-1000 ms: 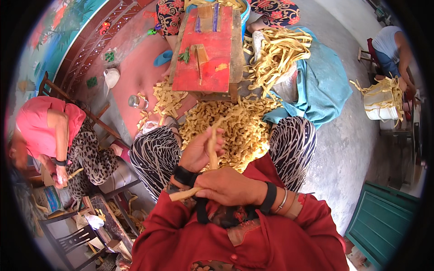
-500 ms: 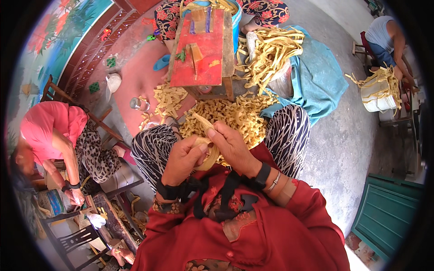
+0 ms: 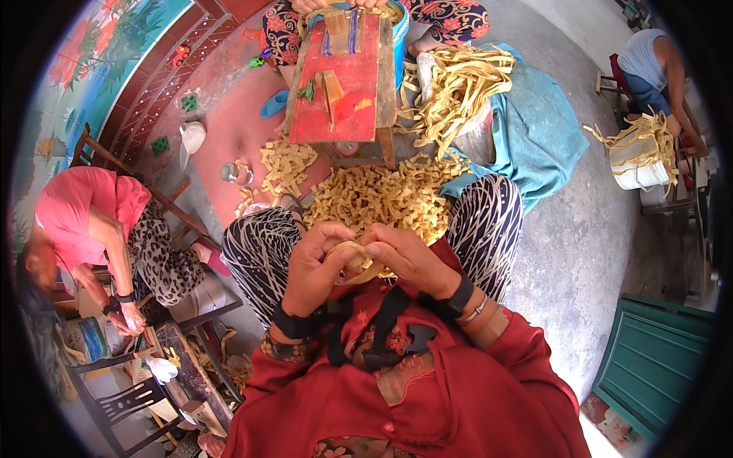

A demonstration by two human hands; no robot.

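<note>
Close in front of my red top, my left hand [image 3: 321, 267] and my right hand [image 3: 411, 261] face each other with fingertips nearly meeting. Both are closed in a pinch on a pale yellow strip [image 3: 368, 273], bent into a loop between them; its exact kind is unclear. Part of it is hidden behind the fingers. Just beyond my hands, between my knees, lies a broad heap of short folded yellow pieces [image 3: 382, 200].
Ahead stands a red-topped wooden bench [image 3: 347, 114], where another person's hands [image 3: 309, 4] rest at the far end. Long yellow strips [image 3: 458, 91] lie by a blue cloth [image 3: 542, 130]. A glass jar [image 3: 237, 174] stands left. Co-workers sit at both sides.
The strip's end that pointed up between my hands is now down in a loop. My hands have drawn slightly apart. A person's hands have appeared at the bench's far end.
</note>
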